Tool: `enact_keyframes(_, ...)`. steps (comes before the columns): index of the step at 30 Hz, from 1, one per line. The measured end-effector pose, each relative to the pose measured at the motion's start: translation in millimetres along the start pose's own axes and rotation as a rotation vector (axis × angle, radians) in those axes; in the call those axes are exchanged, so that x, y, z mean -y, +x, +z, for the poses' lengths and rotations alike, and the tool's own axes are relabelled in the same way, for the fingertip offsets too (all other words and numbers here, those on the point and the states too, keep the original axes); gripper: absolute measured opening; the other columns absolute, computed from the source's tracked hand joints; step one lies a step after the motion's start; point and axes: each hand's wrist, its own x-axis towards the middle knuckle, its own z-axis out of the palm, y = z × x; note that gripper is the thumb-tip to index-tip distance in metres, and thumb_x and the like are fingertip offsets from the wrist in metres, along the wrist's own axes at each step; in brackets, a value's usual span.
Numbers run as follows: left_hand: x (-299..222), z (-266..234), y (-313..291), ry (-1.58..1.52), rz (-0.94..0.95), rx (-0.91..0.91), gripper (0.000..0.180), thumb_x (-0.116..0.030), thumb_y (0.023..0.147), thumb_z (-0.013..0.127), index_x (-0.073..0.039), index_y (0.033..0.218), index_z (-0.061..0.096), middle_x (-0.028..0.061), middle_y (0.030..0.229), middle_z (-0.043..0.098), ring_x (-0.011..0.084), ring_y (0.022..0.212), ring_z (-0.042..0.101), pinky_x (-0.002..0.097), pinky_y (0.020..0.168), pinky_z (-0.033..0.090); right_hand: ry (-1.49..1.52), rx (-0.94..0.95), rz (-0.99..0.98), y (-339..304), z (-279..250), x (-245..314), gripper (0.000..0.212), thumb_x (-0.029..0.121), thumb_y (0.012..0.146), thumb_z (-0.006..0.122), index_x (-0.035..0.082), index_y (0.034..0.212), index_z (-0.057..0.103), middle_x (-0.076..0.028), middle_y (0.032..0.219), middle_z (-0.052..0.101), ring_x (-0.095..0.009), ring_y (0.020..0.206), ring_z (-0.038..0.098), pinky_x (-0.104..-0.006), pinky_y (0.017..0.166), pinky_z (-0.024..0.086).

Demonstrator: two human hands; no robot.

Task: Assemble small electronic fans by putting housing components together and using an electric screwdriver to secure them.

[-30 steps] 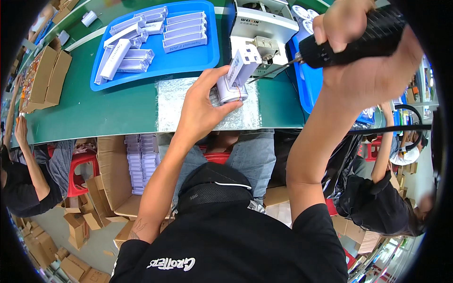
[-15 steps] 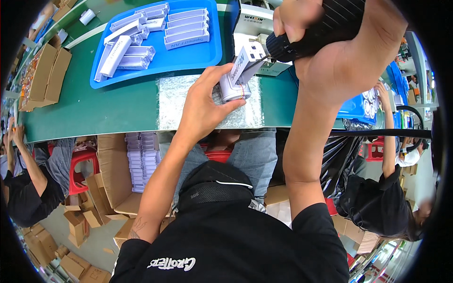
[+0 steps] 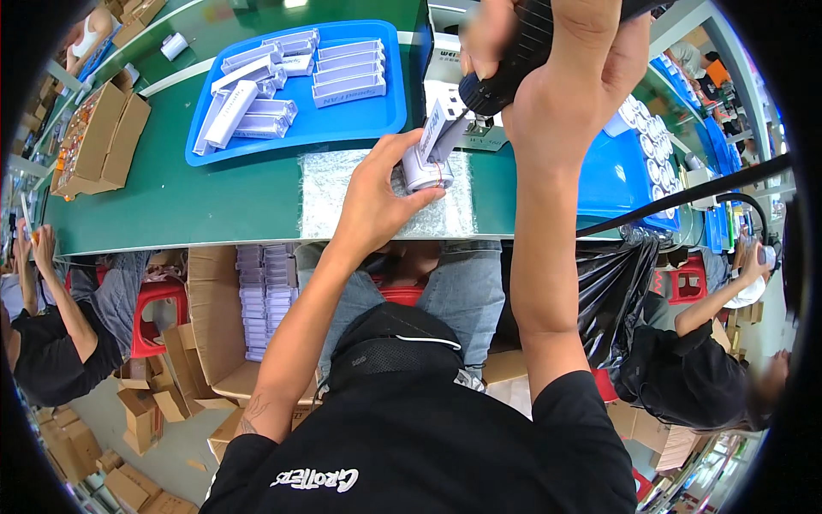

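Observation:
My left hand (image 3: 377, 188) is closed round a white plastic fan part (image 3: 426, 176) with a round base, thumb at the near side and fingers at the far left. The part stands on a clear plastic-wrapped pad (image 3: 330, 201), its flat upright arm tilted to the right. In my right hand (image 3: 565, 107) is a black electric screwdriver (image 3: 524, 51), held above and to the right. Its thin bit points down and left into the upright arm. Whether the tip touches a screw is hidden.
A blue tray (image 3: 349, 126) of white plastic strips (image 3: 351, 89) lies at the back left. To the right, another blue tray (image 3: 608, 184) holds several round white parts. A metal-and-white device (image 3: 486, 137) stands behind the part. A black cable (image 3: 719, 185) crosses at right; co-workers sit on both sides.
The screwdriver and my right hand have moved left, and the screwdriver stands steeper over the part. My left hand keeps its hold. The whole view has shifted slightly.

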Motion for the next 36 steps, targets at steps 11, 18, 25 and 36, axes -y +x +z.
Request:
enact_keyframes(11, -0.2, -0.9, -0.4, 0.012, 0.009, 0.018, 0.076, -0.006, 0.076, 0.093, 0.004, 0.143, 0.058, 0.0137, 0.127, 0.066, 0.0244, 0.117, 0.068, 0.0361, 0.107, 0.052, 0.099, 0.07, -0.026, 0.8, -6.1, -3.3, 0.035, 0.027, 0.109, 0.068, 0.0, 0.127, 0.056, -0.005, 0.064, 0.058, -0.01, 0.044, 0.051, -0.0233, 0.041, 0.04)
enact_keyframes(18, -0.8, -0.2, 1.7, 0.022, 0.016, 0.034, 0.077, -0.005, 0.077, 0.093, 0.004, 0.144, 0.058, 0.0129, 0.128, 0.066, 0.0241, 0.117, 0.068, 0.0358, 0.107, 0.052, 0.091, 0.087, -0.038, 0.4, -10.8, -3.7, 0.035, 0.027, 0.109, 0.068, -0.001, 0.126, 0.055, -0.004, 0.065, 0.057, -0.009, 0.044, 0.051, -0.023, 0.04, 0.039)
enact_keyframes(25, 14.9, -2.4, 1.2, -0.011, 0.091, -0.032, 0.074, -0.01, 0.076, 0.093, 0.0, 0.142, 0.061, 0.017, 0.125, 0.067, 0.0338, 0.115, 0.067, 0.0388, 0.103, 0.052, 0.191, 0.063, 0.039, 1.6, -8.1, -3.2, 0.032, 0.025, 0.108, 0.068, 0.0, 0.126, 0.058, -0.004, 0.077, 0.063, -0.011, 0.057, 0.061, -0.024, 0.051, 0.049)
enact_keyframes(36, 19.9, -156.1, 187.7, 0.144, -0.123, 0.129, 0.072, -0.05, 0.085, 0.085, -0.001, 0.134, 0.067, 0.0099, 0.114, 0.076, 0.0191, 0.104, 0.071, 0.0338, 0.096, 0.054, 0.14, 0.079, 0.11, -29.6, -97.1, 36.5, 0.08, 0.061, 0.11, 0.046, -0.004, 0.154, 0.032, -0.009, 0.079, 0.053, -0.016, 0.052, 0.053, -0.0348, 0.052, 0.05)
